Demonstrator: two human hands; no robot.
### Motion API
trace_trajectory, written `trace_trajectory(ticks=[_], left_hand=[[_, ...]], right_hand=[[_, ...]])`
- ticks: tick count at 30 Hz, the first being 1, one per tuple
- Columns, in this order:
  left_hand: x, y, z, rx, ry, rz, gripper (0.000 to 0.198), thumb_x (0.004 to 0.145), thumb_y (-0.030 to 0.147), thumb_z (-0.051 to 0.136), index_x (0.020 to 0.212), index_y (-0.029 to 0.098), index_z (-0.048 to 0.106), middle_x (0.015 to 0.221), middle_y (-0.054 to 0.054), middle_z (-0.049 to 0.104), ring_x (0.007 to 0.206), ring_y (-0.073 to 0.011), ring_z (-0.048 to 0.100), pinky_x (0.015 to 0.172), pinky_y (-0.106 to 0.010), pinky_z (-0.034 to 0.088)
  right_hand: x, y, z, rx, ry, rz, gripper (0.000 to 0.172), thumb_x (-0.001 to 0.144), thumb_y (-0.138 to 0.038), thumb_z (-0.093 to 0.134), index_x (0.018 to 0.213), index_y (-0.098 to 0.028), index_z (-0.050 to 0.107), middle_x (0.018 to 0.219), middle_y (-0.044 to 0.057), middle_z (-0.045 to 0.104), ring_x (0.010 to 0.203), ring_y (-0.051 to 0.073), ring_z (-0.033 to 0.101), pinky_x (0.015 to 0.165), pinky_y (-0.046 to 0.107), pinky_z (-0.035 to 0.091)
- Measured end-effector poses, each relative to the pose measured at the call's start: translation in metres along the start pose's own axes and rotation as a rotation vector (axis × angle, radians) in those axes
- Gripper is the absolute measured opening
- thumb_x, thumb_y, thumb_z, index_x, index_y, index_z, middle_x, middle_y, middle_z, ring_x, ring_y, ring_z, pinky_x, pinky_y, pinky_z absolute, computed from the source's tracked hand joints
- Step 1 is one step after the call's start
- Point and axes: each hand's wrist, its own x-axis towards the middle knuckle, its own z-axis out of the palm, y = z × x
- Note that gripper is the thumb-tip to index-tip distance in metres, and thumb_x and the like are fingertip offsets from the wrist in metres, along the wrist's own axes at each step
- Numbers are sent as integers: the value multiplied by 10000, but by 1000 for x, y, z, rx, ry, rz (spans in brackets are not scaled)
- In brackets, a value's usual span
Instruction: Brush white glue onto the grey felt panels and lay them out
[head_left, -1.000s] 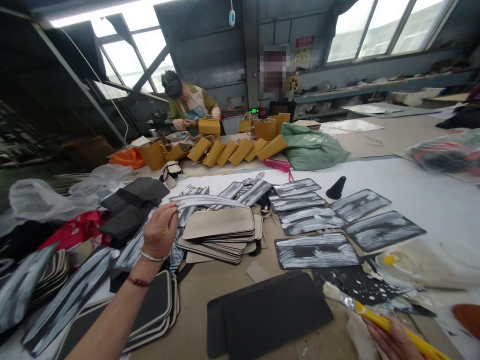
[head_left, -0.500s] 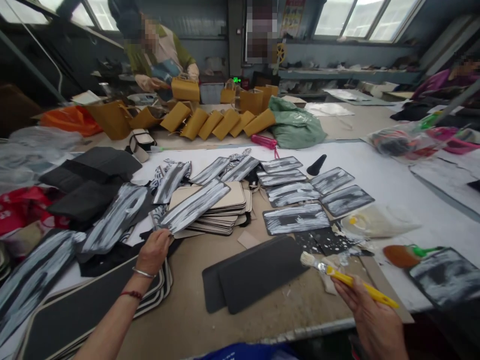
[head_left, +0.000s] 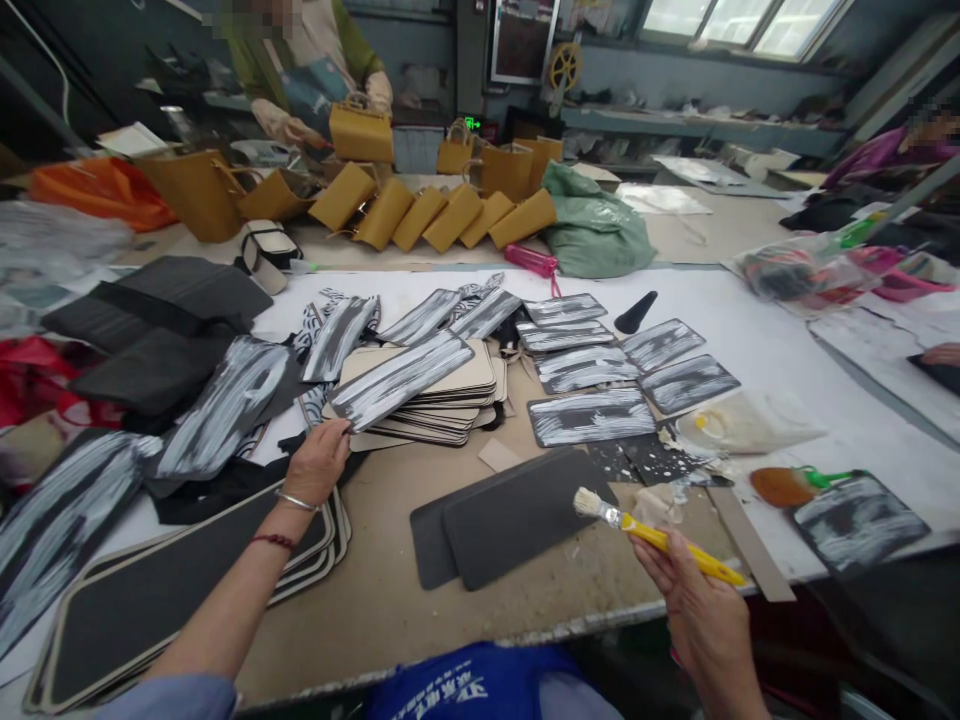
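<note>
My left hand [head_left: 319,462] pinches the near end of a long black panel streaked with white glue [head_left: 401,378], which lies across a stack of tan boards [head_left: 442,405]. My right hand [head_left: 694,600] grips a yellow-handled brush [head_left: 652,535], its bristles hovering over two bare black panels [head_left: 517,510] at the table's front. Several glue-streaked panels [head_left: 592,415] lie spread behind them on white paper.
Large black panels with tan rims [head_left: 150,590] are stacked at the near left, more glued strips [head_left: 225,405] beyond them. A glue bag [head_left: 739,425] and an orange brush [head_left: 795,483] lie at the right. Yellow bags [head_left: 442,215] and a person working stand at the far side.
My left hand has brought the glued panel down from the air and laid it on the tan stack. The brush has drifted left over the black panels. The view tilted downward.
</note>
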Motion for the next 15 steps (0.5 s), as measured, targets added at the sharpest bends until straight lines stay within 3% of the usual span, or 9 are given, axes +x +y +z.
trace_trajectory(ticks=[4, 7, 11, 15], left_hand=[[-7, 7, -6, -47, 19, -67, 307, 865, 249, 460, 1143, 122, 486, 1018, -119, 638, 840, -197, 629, 777, -308, 501], [-11, 24, -18, -32, 43, -115, 235, 871, 266, 461, 1037, 118, 534, 934, -111, 653, 805, -195, 636, 738, -296, 504], [-33, 80, -35, -80, -33, -12, 223, 902, 292, 406, 804, 165, 561, 708, -34, 649, 624, -150, 628, 586, -242, 487], [-65, 149, -40, -244, -111, 122, 311, 929, 272, 318, 824, 193, 599, 683, -14, 661, 603, -134, 638, 564, -223, 501]], right_hand=[[-6, 5, 10, -39, -55, 46, 424, 502, -372, 821, 759, -94, 631, 752, 80, 688, 700, 205, 668, 666, 255, 573], [-8, 10, 17, -58, -72, 67, 435, 505, -388, 814, 771, -96, 631, 749, 75, 689, 698, 195, 668, 653, 236, 571], [-2, 11, 13, -85, -76, 55, 450, 517, -409, 801, 795, -102, 625, 754, 68, 690, 713, 210, 669, 656, 269, 577], [28, -5, -12, -94, -41, -23, 459, 542, -417, 786, 823, -98, 610, 757, 78, 690, 738, 223, 667, 690, 312, 571]])
